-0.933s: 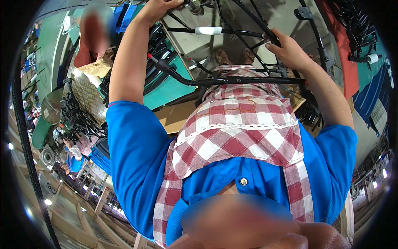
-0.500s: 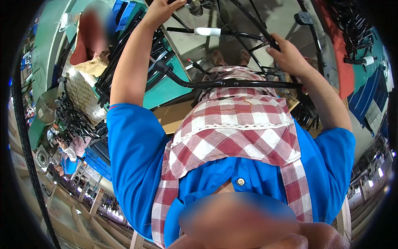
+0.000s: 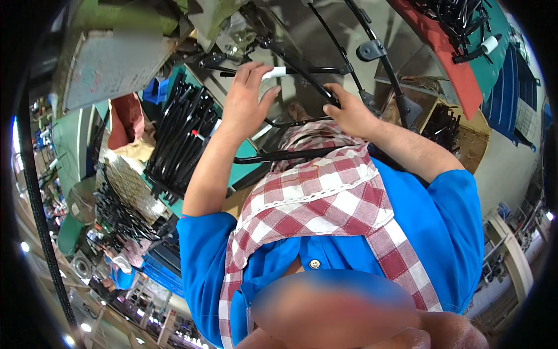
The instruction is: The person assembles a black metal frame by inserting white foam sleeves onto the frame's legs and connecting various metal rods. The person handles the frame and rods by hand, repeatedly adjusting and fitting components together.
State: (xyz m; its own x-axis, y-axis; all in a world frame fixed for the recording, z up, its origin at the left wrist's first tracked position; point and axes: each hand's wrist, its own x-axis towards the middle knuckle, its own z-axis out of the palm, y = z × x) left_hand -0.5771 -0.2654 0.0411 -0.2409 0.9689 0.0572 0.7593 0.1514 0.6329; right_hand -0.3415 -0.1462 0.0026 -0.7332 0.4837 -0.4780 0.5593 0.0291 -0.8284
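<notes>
A black metal tube frame (image 3: 372, 52) stands in front of me over a green table (image 3: 247, 151). My left hand (image 3: 247, 96) reaches up to a thin black rod with a white sleeve (image 3: 278, 72), its fingers hooked over the rod beside the sleeve. My right hand (image 3: 349, 110) grips a slanting black tube of the same frame (image 3: 314, 87) close by. A lower curved bar of the frame (image 3: 279, 156) crosses just above my red-and-white checked apron (image 3: 325, 192), worn over a blue shirt (image 3: 442, 221).
A stack of black tubes (image 3: 180, 139) lies on the table to my left. More black parts (image 3: 116, 215) are heaped farther left. A red bin (image 3: 442, 52) with black parts stands at the upper right, a cardboard box (image 3: 465, 131) below it.
Both hands have come closer together on the frame. The left hand has shifted to the rod with the white sleeve, and the right hand has moved inward to a slanting tube.
</notes>
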